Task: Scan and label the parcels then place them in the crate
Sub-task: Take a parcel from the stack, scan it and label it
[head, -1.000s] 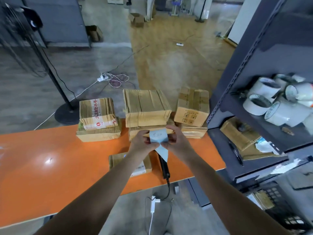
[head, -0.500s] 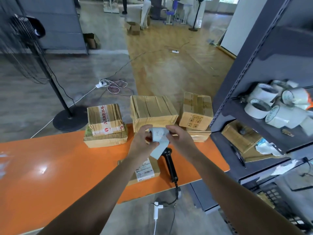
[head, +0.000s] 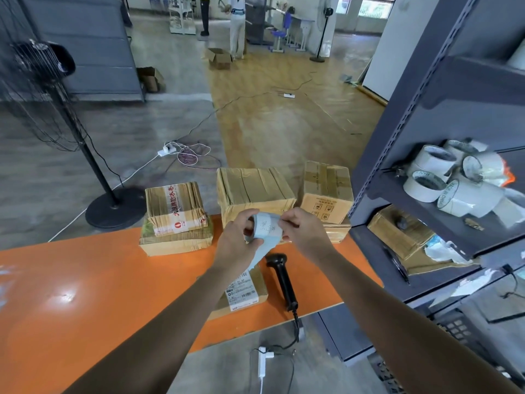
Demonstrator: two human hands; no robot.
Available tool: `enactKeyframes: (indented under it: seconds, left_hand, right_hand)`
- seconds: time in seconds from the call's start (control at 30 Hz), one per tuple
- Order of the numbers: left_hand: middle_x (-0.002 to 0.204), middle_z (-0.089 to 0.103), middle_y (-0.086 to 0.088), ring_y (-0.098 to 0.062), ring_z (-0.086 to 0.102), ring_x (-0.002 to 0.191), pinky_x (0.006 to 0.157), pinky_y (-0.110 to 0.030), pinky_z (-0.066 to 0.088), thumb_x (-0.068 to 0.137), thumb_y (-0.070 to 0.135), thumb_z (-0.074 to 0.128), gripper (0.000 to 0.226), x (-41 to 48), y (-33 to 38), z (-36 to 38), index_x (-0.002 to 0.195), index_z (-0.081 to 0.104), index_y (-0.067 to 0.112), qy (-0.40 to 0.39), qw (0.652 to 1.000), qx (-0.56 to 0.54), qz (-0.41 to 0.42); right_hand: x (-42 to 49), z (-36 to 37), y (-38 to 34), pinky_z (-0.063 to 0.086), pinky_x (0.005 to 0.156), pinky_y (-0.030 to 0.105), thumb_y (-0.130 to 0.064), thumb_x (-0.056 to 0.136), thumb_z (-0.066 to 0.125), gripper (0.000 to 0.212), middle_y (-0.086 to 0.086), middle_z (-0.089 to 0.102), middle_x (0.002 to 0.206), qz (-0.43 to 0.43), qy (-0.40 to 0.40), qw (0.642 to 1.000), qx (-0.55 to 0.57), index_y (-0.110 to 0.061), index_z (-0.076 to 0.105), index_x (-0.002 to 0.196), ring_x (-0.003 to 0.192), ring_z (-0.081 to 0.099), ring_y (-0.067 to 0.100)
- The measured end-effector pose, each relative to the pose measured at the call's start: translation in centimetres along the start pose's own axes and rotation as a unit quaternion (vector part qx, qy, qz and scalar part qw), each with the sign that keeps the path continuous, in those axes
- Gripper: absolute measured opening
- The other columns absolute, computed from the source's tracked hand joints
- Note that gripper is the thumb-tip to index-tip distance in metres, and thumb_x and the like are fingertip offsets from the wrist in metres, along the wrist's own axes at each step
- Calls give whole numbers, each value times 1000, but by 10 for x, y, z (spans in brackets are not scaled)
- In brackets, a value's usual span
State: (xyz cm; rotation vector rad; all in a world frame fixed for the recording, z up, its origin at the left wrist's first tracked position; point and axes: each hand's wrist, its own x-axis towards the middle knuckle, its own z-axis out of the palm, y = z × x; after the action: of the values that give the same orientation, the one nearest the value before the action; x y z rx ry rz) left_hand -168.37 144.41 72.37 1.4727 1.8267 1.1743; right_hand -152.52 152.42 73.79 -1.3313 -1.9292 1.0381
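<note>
Holding a roll of pale blue labels [head: 267,227] above the orange desk [head: 85,294], both grips are curled onto it. The left grip [head: 237,240] wraps round the roll's left end. The right grip [head: 305,233] pinches the paper at the roll's right side. A loose strip hangs from the roll down toward the near side.

Under the hands a flat parcel [head: 250,288] with a white printed shipping label lies close to the desk's near edge. A black handheld scanner [head: 282,275] lies just to its right, head pointing far, and its cable drops over the desk edge.

Along the far edge stand more taped cardboard parcels: a two-high stack [head: 176,211] at left with red characters on its top box, a larger box [head: 252,189] in the middle, and another stack [head: 326,191] at right. The right stack sits beside a grey shelving rack [head: 426,109] that holds white tape rolls [head: 443,177]. Part of a black latticed crate [head: 454,331] shows at the near right, below the rack.
</note>
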Motion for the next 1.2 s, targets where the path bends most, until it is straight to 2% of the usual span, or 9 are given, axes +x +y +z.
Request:
enactKeyframes:
  seconds: [0.1, 0.23, 0.43, 0.63, 0.77, 0.87, 0.97, 1.13, 1.2]
  left_hand:
    - [100, 62, 7, -14, 57, 97, 81, -35, 50, 83, 5, 66, 61, 1, 4, 0, 134, 46, 32, 8, 1000, 14, 16]
    - [100, 60, 6, -11, 55, 95, 84, -32, 47, 84, 5, 67, 59, 4, 5, -1, 134, 47, 31, 15, 1000, 10, 17]
    - [95, 57, 5, -15, 53, 95, 78, -23, 39, 84, 9, 70, 58, 1, 9, 2, 136, 48, 22, 24, 998, 37, 48]
    - [101, 59, 0, -17, 56, 98, 74, -24, 43, 85, 11, 68, 61, 4, 12, 4, 138, 44, 29, -4, 1000, 29, 7]
    - [93, 62, 3, -11, 61, 81, 61, -24, 47, 85, 9, 66, 57, 8, 16, 6, 129, 43, 35, -33, 998, -21, -58]
    - [86, 66, -1, -20, 64, 72, 56, -29, 45, 87, 14, 61, 42, 9, 16, 9, 119, 44, 35, -50, 995, -42, -72]
    - [62, 53, 5, -9, 45, 47, 49, -25, 36, 96, 24, 52, 15, 11, 14, 14, 108, 48, 32, -42, 997, -47, -54]
    - [63, 50, 5, -12, 45, 54, 55, -31, 42, 101, 29, 46, 7, 17, 14, 22, 97, 51, 26, -27, 998, -32, -40]
    - [67, 51, 4, -8, 44, 52, 50, -22, 39, 102, 30, 44, 8, 18, 13, 25, 95, 49, 29, -43, 999, -18, -24]
  right_hand:
    - [-1, -1, -2, 59, 83, 43, -21, 96, 62, 16, 5, 71, 109, 6, -1, 1000, 8, -19, 63, 111, 92, 69, 18]
    - [-1, -3, -4, 59, 85, 40, -19, 96, 63, 28, 8, 69, 119, 12, -12, 999, 32, -13, 62, 123, 97, 69, 17]
    - [0, -6, -2, 61, 79, 40, -16, 95, 64, 18, 10, 72, 113, 19, -5, 999, 38, -9, 63, 112, 90, 71, 15]
    - [-3, -6, 3, 60, 76, 47, -18, 95, 63, 10, 6, 73, 98, 4, 6, 1000, 23, -26, 58, 91, 88, 71, 18]
    - [-8, -7, 5, 61, 72, 46, -19, 96, 59, 16, 3, 73, 89, -9, 1, 999, 33, -31, 54, 87, 79, 72, 14]
    - [-12, -10, 9, 61, 71, 44, -19, 96, 58, 17, 1, 72, 84, -13, -1, 999, 34, -30, 54, 86, 74, 71, 12]
    - [-14, -15, 13, 60, 77, 43, -23, 94, 61, 11, -3, 71, 77, -10, -16, 999, 40, -28, 56, 87, 76, 69, 12]
    - [-15, -21, 13, 61, 81, 40, -28, 101, 53, 14, 6, 73, 100, 77, -35, 979, 184, -18, 62, 100, 86, 74, 20]
    - [-16, -25, 13, 62, 75, 36, -27, 102, 52, 15, 12, 73, 101, 130, -30, 964, 228, -17, 62, 102, 84, 75, 23]
